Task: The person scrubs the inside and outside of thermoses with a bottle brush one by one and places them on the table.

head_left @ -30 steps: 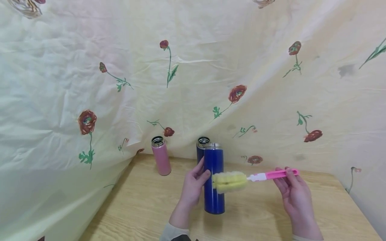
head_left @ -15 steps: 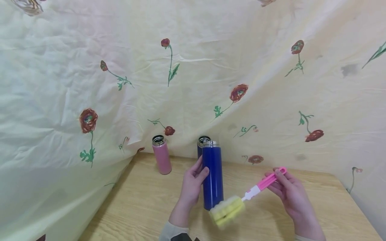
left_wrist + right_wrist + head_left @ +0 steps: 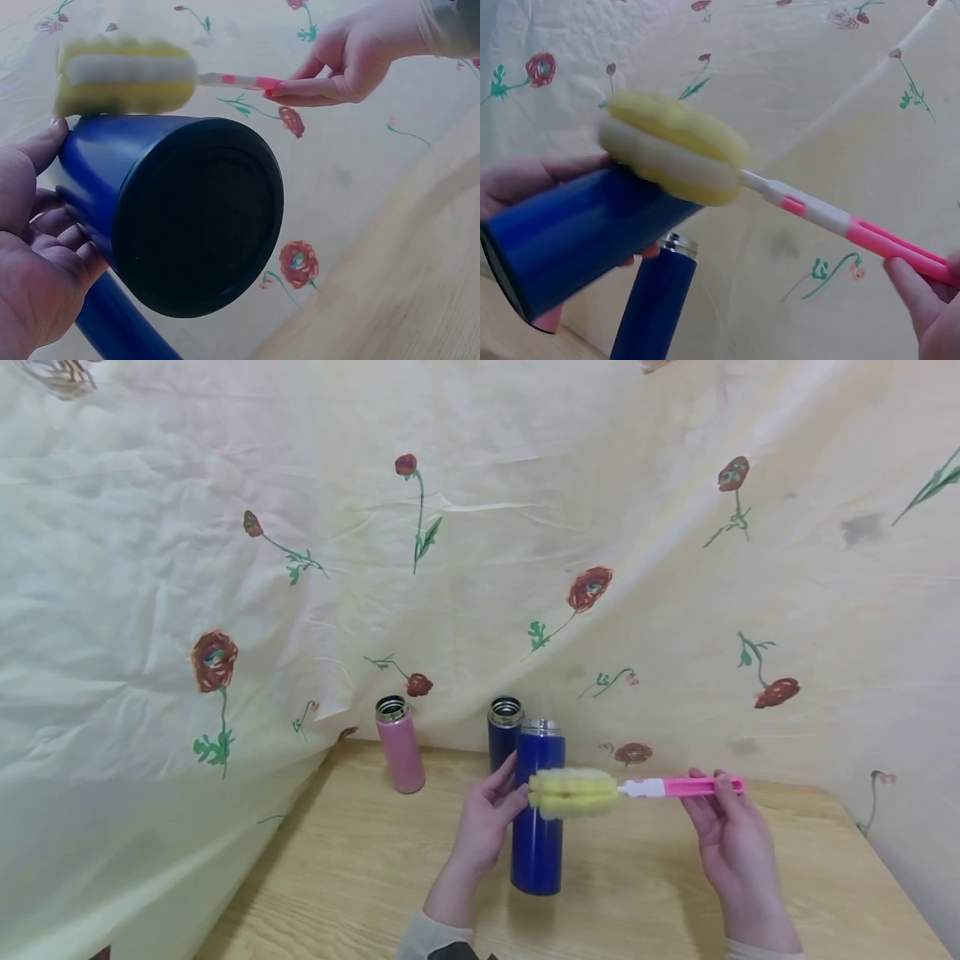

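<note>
My left hand (image 3: 483, 827) grips a blue thermos bottle (image 3: 537, 856) round its side and holds it lidless above the table. The left wrist view shows its dark base (image 3: 202, 221). In my right hand (image 3: 738, 852) I pinch the pink end of a bottle brush (image 3: 678, 787). Its yellow and white sponge head (image 3: 675, 146) lies across the outside of the bottle, looking in contact with it; slight blur hides the exact touch. Behind stands a second, dark blue bottle (image 3: 504, 735), partly covered by the held one.
A pink bottle (image 3: 403, 752), lidless, stands at the back left of the wooden table (image 3: 345, 860). A flowered cloth (image 3: 465, 593) hangs behind the table and along its left side. The table's right edge slopes toward the front corner.
The brush head swung down to the bottle's lower end half a second ago and is now back up across its middle, the handle level. The held bottle shifted slightly right.
</note>
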The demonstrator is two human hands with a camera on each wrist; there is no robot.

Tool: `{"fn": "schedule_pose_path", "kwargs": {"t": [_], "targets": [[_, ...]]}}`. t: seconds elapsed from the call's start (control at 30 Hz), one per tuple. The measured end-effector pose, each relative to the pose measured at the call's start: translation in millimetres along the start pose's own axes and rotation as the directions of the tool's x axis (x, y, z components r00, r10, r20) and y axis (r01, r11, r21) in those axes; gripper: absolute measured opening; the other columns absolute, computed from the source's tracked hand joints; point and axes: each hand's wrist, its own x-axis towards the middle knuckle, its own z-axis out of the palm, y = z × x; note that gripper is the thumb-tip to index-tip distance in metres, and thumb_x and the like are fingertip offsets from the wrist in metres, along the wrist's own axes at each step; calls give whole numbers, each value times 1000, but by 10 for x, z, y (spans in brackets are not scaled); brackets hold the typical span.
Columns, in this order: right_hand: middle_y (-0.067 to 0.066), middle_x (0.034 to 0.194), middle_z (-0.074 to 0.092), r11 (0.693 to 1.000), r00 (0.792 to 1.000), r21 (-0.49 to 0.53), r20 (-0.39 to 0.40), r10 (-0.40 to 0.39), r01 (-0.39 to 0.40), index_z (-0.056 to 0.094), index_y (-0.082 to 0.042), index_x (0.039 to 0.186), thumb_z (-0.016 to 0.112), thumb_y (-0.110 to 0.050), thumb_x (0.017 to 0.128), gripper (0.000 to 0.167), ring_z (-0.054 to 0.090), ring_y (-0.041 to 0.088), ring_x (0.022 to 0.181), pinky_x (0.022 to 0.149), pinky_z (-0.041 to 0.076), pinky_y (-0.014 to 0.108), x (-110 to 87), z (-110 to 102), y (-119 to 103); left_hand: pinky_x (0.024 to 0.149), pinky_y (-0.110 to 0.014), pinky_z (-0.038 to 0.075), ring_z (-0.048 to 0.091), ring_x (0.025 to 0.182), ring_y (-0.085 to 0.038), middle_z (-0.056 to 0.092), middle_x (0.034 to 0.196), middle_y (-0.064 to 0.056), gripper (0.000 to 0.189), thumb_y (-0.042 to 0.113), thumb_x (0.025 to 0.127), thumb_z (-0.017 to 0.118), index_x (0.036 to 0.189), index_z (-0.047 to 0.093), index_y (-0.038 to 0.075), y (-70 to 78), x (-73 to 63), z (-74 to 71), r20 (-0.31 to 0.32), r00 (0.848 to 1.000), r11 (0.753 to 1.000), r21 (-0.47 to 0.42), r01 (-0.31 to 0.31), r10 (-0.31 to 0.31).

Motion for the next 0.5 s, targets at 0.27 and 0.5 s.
{"fn": "schedule_pose_path", "kwargs": {"t": [0.27,0.5], "targets": [[19,110,72,974,991,219,-133,-26,55,56,-5,115,52,-12,112,10,77,33,106,105,54,36,-60,100,-22,113,-42,50,57,140,-36,53,157,-20,64,8,102,73,160,47,3,-12,-15,29,26,999,999,35,33,-34],[17,109,70,956,941,225,-318,-112,190,53,-8,119,61,-13,107,15,77,28,106,99,58,37,-56,210,30,114,-48,49,55,141,-39,50,159,-23,65,11,101,73,160,46,0,-19,-40,38,57,998,999,52,11,-14]]}}
